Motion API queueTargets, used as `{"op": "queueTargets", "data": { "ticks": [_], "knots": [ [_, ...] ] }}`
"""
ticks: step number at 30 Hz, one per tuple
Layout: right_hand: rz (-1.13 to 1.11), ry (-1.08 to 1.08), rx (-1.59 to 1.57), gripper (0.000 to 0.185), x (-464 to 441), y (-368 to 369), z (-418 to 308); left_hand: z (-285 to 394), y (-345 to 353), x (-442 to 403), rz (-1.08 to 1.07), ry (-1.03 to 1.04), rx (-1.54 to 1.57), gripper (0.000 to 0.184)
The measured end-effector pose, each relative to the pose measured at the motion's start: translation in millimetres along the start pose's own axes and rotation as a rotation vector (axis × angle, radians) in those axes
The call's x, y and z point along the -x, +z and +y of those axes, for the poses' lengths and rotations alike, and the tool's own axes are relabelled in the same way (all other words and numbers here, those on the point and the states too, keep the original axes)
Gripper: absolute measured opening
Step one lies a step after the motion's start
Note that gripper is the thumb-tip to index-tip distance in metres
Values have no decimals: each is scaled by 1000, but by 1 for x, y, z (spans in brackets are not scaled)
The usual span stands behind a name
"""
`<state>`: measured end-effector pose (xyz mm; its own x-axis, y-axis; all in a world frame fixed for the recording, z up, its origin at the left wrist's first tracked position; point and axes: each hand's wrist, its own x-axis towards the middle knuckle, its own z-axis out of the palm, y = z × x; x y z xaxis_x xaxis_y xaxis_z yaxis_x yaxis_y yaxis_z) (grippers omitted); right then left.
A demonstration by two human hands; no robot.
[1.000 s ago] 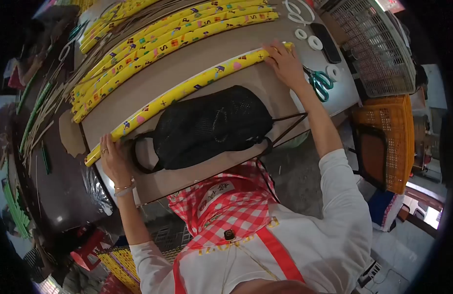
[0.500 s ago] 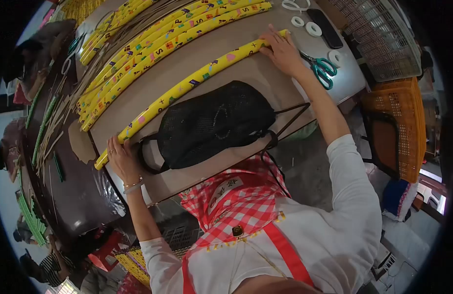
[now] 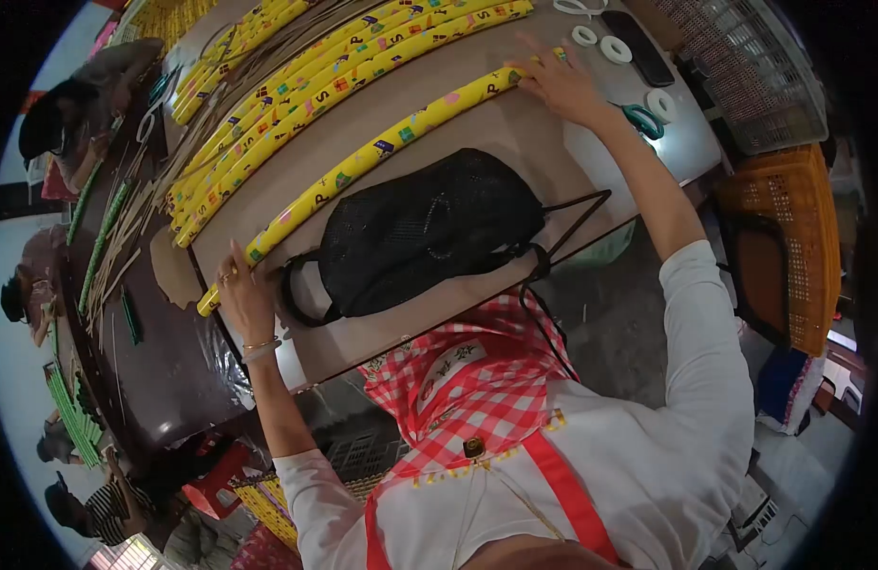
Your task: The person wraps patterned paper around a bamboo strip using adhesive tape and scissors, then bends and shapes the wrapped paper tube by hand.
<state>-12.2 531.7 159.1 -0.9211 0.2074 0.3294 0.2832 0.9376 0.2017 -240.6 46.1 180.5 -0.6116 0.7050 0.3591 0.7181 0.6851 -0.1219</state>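
A yellow printed wrapping-paper roll (image 3: 382, 147) lies slantwise across the brown tabletop. At its lower left end, my left hand (image 3: 244, 296) rests against it with the fingers stretched out. My right hand (image 3: 563, 90) lies over the upper right end, fingers spread and open. Between my arms sits a black mesh bag (image 3: 429, 233) with a strap and cords. Teal-handled scissors (image 3: 643, 121) lie beside my right wrist, partly hidden by the forearm.
More yellow rolls (image 3: 344, 90) lie along the far side, with brown paper strips (image 3: 125, 228) to the left. White tape rolls (image 3: 617, 49) and a black phone-like object (image 3: 639, 47) sit at upper right. Crates (image 3: 781, 247) stand on the right. Other people work at far left.
The view has shifted slightly. My right hand has slid over the scissors' side, its forearm now covering more of them. My left hand's fingers are straighter on the roll.
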Motion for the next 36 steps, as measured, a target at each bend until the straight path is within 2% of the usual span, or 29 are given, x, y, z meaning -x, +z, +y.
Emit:
{"op": "queueTargets", "data": {
  "ticks": [4,7,9,10,12,14,22,24,25,27,29,30,32,36],
  "knots": [
    [-51,-16,11,38,-1,-2,3,7,-13,-6,-72,-38,109,56],
    [74,-82,45,37,-9,3,8,10,-16,-10,-107,-94,155,55],
    [-85,-65,38,40,-17,-5,7,6,-12,-10,-118,-119,182,54],
    [-80,-66,36,40,-22,-10,8,0,-4,-10,-109,-87,169,52],
    [-348,-30,30,42,-35,-31,3,-7,4,-12,-98,-58,150,50],
    [-331,-34,43,42,-40,-32,-3,-11,8,-16,-78,34,83,46],
    [-243,-26,182,38,-45,-27,-3,-30,31,-31,-93,14,239,46],
    [80,-10,19,34,-31,-13,2,-35,35,-37,-172,-29,248,49],
    [81,-8,22,34,-20,-12,5,-38,36,-38,-170,-27,250,49],
    [121,174,-61,37,15,-31,-1,-42,41,-41,-194,-15,252,49],
    [67,360,-51,39,52,-39,-1,-41,39,-44,-194,-25,291,49],
    [61,361,-47,39,69,-42,0,-45,44,-45,-203,-25,270,50],
    [69,533,-59,32,95,-43,8,-48,47,-49,-212,-22,286,50],
    [37,545,-262,30,110,-30,33,-47,41,-54,-229,8,309,52]
  ]
}}
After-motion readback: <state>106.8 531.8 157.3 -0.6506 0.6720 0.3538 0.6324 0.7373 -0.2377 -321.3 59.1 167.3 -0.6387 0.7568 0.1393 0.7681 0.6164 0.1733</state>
